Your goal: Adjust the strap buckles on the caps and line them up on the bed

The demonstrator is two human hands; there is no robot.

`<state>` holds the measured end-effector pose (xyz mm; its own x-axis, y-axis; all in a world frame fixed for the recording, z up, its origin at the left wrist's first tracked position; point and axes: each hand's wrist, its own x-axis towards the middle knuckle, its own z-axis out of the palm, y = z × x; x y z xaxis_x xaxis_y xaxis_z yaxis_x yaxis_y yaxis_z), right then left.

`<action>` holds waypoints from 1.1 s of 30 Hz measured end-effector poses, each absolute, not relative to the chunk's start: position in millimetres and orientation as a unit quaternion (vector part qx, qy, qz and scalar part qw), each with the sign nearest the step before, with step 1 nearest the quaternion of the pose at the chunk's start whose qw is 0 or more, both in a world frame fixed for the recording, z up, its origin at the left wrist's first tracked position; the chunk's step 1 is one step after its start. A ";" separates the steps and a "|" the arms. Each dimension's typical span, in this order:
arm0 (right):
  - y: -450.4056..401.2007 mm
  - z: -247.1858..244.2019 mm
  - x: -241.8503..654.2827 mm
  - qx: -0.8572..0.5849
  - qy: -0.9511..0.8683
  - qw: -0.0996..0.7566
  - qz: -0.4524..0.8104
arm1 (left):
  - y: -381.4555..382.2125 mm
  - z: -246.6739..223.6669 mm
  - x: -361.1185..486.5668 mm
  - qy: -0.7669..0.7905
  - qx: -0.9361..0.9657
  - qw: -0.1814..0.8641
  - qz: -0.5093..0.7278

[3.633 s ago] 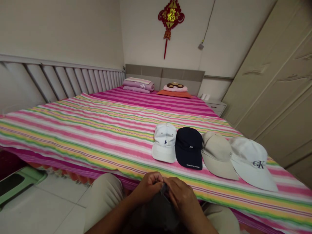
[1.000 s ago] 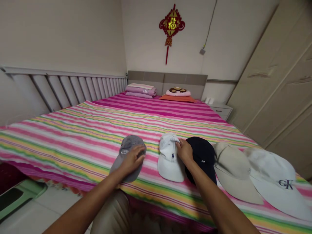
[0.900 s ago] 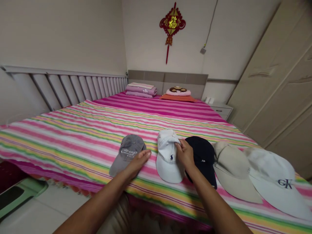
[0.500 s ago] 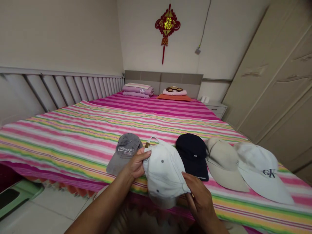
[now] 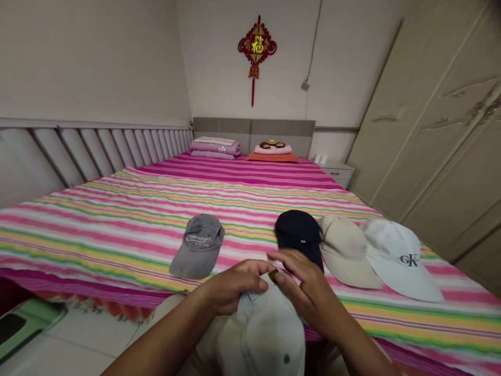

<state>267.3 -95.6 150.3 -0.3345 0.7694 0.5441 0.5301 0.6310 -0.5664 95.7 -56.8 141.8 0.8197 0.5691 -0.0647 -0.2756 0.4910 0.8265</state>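
Note:
A pale baseball cap (image 5: 270,329) is held low in front of me, its back strap turned upward toward the bed. My left hand (image 5: 238,284) pinches the strap end on the left, thumb on top. At the brass-coloured buckle (image 5: 273,277), the fingers of my right hand (image 5: 299,284) close on the strap from the other side. Just beyond my hands on the bed are a grey cap (image 5: 201,245) with white lettering to the left and a dark navy cap (image 5: 299,235) to the right, its brim partly hidden by my right hand.
Right of the navy cap lie a beige cap (image 5: 348,250) and a white cap (image 5: 399,258) with dark letters, on the striped bedspread (image 5: 129,224). Folded bedding (image 5: 215,149) rests by the headboard (image 5: 282,133). A green stool (image 5: 31,324) stands at lower left; a wardrobe (image 5: 422,130) is at right.
The pale cap has come down and closer to me, its strap now facing up. My right hand has moved from the cap's lower right edge to the buckle, beside my left hand.

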 end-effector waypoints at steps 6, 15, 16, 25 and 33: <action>-82.2 124.8 260.6 -0.441 -0.671 0.437 0.405 | -52.2 133.6 88.4 0.124 0.400 0.878 0.230; -84.7 128.3 260.2 -0.441 -0.681 0.484 0.328 | -57.4 128.9 91.9 0.256 0.432 0.825 0.259; -85.0 128.9 260.4 -0.440 -0.679 0.484 0.334 | -58.0 128.7 92.8 0.263 0.433 0.821 0.263; -86.2 129.4 258.0 -0.428 -0.664 0.486 0.373 | -60.7 118.2 98.1 0.285 0.423 0.801 0.315; -86.2 125.7 254.9 -0.435 -0.656 0.494 0.370 | -63.2 111.0 103.1 0.269 0.402 0.808 0.336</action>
<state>254.9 -86.2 125.7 -0.1331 0.9357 0.3267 0.2046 0.3485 -0.9147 103.1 -63.2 111.0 0.6300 0.7588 -0.1653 -0.3260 0.4516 0.8305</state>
